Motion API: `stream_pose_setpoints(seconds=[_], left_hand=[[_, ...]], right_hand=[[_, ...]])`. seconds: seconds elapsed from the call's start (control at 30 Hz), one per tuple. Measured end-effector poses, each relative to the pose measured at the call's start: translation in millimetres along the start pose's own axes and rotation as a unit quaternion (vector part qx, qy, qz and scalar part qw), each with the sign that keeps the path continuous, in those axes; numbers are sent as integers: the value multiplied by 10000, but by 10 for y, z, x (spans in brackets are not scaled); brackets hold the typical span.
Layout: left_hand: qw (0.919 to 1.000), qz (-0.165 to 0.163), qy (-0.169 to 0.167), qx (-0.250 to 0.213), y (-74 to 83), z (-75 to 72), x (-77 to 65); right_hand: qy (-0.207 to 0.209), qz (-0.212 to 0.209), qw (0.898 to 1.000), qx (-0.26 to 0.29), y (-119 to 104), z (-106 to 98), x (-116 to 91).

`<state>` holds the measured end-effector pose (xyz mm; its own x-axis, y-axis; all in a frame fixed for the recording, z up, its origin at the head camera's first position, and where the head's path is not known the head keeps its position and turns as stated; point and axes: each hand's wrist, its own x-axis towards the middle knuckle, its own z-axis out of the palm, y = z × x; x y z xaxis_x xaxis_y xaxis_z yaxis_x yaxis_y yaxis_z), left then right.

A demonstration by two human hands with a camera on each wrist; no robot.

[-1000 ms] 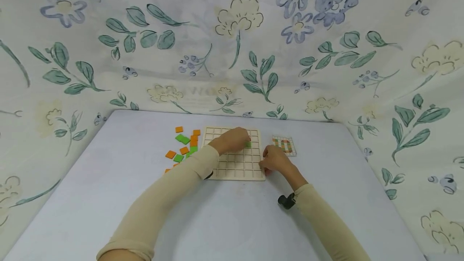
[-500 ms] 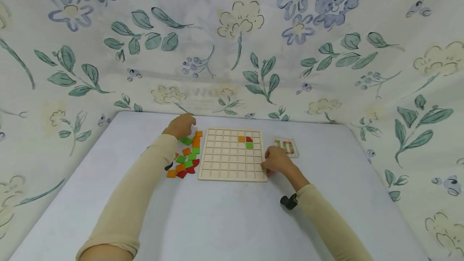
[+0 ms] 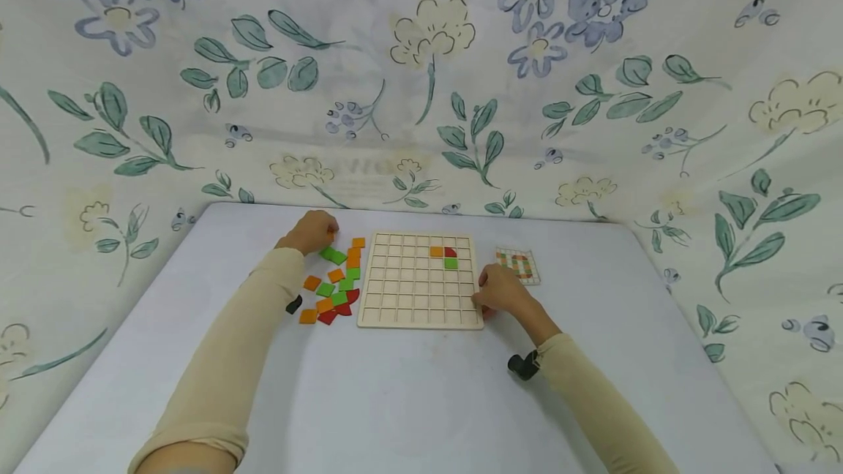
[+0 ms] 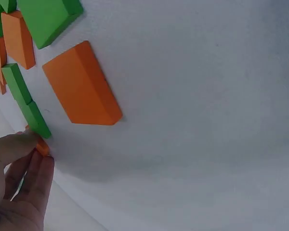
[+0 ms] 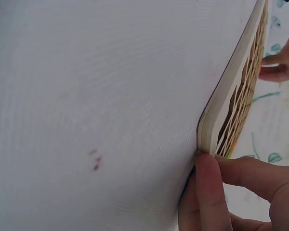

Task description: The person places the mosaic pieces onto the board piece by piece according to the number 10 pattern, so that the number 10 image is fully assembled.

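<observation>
My left hand (image 3: pixel 308 232) is at the far end of the loose tiles, left of the wooden grid board (image 3: pixel 408 292). In the left wrist view its thumb and fingers pinch an orange tile (image 4: pixel 42 146), mostly hidden by them, close beside two green tiles (image 4: pixel 23 91). With thumb and fingers, my right hand (image 3: pixel 506 290) holds the board's right edge, seen close up in the right wrist view as a pale wooden rim (image 5: pixel 212 126). Near the board's upper right lie an orange square (image 3: pixel 437 251), a red quarter-round piece (image 3: pixel 451 251) and a green square (image 3: pixel 451 263) in its cells.
Several orange, green and red tiles (image 3: pixel 326 290) lie scattered left of the board. A small pattern card (image 3: pixel 517 265) with coloured squares lies beyond my right hand. Flowered cloth (image 3: pixel 421 93) rises behind the white table (image 3: pixel 421 401).
My left hand has moved from the board's upper right to the loose tiles on the left, uncovering the three pieces in the grid. The right hand stays at the board's edge.
</observation>
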<state>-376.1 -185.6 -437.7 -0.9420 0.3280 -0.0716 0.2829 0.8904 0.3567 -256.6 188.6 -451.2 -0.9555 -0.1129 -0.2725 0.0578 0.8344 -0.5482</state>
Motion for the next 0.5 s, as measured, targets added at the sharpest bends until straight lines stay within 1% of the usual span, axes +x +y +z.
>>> stream_pose_setpoints(seconds=[0.07, 0.17, 0.23, 0.3, 0.4, 0.5], left_hand=[[9999, -95, 41, -56, -22, 11, -6], [9999, -116, 82, -50, -47, 23, -11], [9999, -63, 97, -42, -47, 27, -12], [9999, 72, 152, -20, -15, 33, -6], [9989, 364, 279, -36, 128, 35, 9], [9961, 791, 376, -104, 351, 47, 34]], right_hand=[[10, 23, 10000, 31, -14, -3, 3], [17, 39, 10000, 55, -27, -3, 5], [-2, 51, 10000, 79, -28, 0, 4], [-16, 47, 10000, 73, -24, 4, 3], [-8, 24, 10000, 77, -9, 12, 4], [72, -8, 10000, -22, 4, 17, 2]])
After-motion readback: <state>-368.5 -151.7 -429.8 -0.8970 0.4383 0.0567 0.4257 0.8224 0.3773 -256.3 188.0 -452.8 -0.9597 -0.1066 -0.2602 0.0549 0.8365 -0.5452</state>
